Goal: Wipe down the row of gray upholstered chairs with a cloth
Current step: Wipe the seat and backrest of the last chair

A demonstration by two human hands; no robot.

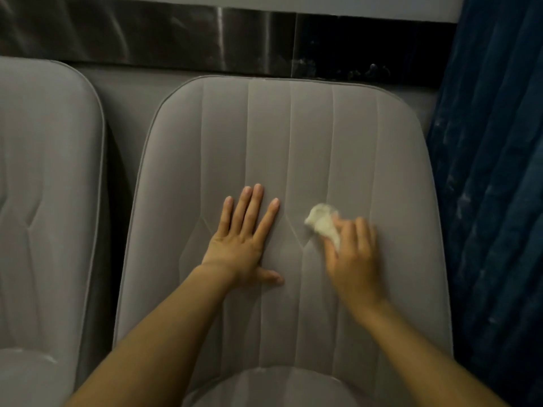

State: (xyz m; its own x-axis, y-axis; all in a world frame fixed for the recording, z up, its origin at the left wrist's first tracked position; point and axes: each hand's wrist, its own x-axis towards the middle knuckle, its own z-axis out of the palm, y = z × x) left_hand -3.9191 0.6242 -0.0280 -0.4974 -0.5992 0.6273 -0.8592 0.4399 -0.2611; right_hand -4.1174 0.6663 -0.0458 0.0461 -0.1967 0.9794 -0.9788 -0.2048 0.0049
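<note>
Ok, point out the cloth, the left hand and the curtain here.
cloth [321, 220]: head view, bunched white end.
left hand [238, 245]: head view, back of the hand.
curtain [493, 171]: head view, blue folds at mid height.

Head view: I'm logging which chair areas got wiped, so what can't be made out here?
Cloth: partly covered by the blurred right hand, head view.
Left chair: cut off by the left edge.
Middle chair's seat: cut off by the bottom edge, partly behind the arms.

Blue curtain [493, 171], dark wall band [176, 33]
</note>
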